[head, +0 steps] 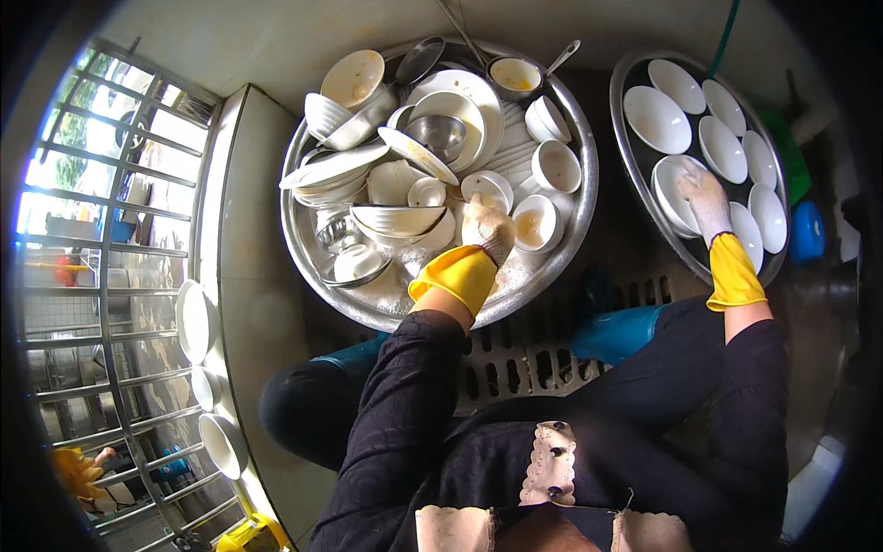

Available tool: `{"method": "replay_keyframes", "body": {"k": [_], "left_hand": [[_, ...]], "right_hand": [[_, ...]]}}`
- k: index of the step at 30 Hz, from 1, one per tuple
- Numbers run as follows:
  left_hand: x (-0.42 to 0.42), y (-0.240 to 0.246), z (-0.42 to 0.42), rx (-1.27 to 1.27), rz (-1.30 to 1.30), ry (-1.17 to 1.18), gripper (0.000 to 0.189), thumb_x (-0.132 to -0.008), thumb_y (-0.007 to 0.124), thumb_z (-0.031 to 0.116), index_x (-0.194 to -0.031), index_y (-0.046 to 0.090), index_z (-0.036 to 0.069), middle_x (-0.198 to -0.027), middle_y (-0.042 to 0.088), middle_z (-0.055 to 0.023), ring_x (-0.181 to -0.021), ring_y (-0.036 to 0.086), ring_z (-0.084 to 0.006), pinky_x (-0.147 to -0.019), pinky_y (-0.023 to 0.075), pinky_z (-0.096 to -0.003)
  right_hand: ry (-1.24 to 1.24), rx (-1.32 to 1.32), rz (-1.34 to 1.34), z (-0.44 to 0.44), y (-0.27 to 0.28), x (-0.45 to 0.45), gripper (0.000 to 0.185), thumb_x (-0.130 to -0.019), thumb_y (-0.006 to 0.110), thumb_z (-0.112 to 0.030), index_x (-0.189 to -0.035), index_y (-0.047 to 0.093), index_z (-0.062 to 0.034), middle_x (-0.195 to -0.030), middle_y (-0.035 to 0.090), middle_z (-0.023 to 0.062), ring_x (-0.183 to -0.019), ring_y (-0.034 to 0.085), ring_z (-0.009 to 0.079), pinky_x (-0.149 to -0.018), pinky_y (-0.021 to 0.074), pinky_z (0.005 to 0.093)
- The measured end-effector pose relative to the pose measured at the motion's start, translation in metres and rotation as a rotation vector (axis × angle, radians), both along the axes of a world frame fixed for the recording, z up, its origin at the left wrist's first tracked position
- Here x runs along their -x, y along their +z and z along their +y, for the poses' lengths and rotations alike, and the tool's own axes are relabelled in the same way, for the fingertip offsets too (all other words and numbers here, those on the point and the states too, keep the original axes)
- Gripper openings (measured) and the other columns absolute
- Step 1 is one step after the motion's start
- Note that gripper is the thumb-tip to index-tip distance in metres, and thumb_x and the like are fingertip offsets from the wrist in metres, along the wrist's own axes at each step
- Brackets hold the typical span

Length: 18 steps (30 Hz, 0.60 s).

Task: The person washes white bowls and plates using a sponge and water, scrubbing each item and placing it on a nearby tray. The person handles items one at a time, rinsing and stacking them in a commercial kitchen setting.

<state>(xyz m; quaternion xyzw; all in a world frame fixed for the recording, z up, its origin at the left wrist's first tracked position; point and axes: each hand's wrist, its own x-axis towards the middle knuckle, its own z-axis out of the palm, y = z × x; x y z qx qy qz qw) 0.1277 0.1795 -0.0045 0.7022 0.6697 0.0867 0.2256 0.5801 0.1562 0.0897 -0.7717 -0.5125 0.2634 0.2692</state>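
My left hand (488, 224), in a pale knit glove with a yellow rubber cuff, is at the near rim of a small white bowl (491, 188). Its fingertips are partly hidden, so a firm grip cannot be made out. That bowl lies among piled dirty dishes in a large round metal basin (585, 159). A white cup (537, 222) with cloudy liquid stands just right of this hand. Over in a second metal basin (624, 172), my right hand (702, 193), gloved alike, grips a white bowl (668, 196), its fingers inside; other bowl rims show beneath.
Stacked plates (331, 172), a steel bowl (436, 136) and a ladle (514, 74) crowd the left basin. Several white bowls (655, 119) sit in the right basin. White bowls (195, 321) line the sill beside a barred window (110, 241). A slotted drain grate (507, 369) lies between my knees.
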Motion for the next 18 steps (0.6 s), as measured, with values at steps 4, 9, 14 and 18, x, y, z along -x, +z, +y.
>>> {"method": "replay_keyframes", "body": {"k": [4, 9, 14, 18], "left_hand": [[0.004, -0.018, -0.012, -0.142, 0.277, -0.177, 0.019, -0.1, 0.063, 0.02, -0.102, 0.078, 0.008, -0.1, 0.077, -0.0158, -0.099, 0.074, -0.0312, -0.086, 0.0548, -0.0423], [0.024, -0.002, -0.038, -0.06, -0.38, 0.007, 0.02, -0.09, 0.061, 0.007, -0.087, 0.077, -0.003, -0.088, 0.074, -0.0216, -0.093, 0.069, -0.038, -0.087, 0.0499, -0.0494], [0.042, 0.019, -0.052, -0.069, -0.007, -0.317, 0.017, -0.086, 0.069, 0.013, -0.09, 0.079, 0.001, -0.09, 0.076, -0.0205, -0.094, 0.071, -0.0382, -0.087, 0.0515, -0.0488], [0.05, 0.026, -0.053, -0.038, 0.085, -0.325, 0.02, -0.084, 0.074, 0.019, -0.096, 0.081, 0.004, -0.093, 0.077, -0.0188, -0.097, 0.072, -0.0371, -0.089, 0.0534, -0.0473]], "right_hand": [[0.104, -0.034, 0.168, -0.005, 0.03, 0.033, 0.059, -0.104, 0.067, -0.029, -0.158, 0.059, -0.0077, -0.152, 0.067, 0.0181, -0.128, 0.069, 0.0264, -0.111, 0.0504, 0.0345], [0.226, 0.028, 0.005, -0.014, 0.053, 0.07, 0.054, -0.106, 0.062, -0.033, -0.154, 0.063, -0.0077, -0.155, 0.064, 0.0163, -0.143, 0.061, 0.0332, -0.124, 0.042, 0.0387], [0.257, 0.1, 0.106, -0.026, 0.07, 0.096, 0.052, -0.106, 0.064, -0.027, -0.155, 0.062, -0.0063, -0.155, 0.064, 0.0171, -0.144, 0.061, 0.0325, -0.123, 0.0435, 0.039], [0.316, 0.138, 0.116, -0.03, 0.077, 0.11, 0.051, -0.106, 0.07, -0.021, -0.154, 0.062, -0.007, -0.152, 0.067, 0.014, -0.14, 0.064, 0.0271, -0.119, 0.0478, 0.0361]]}}
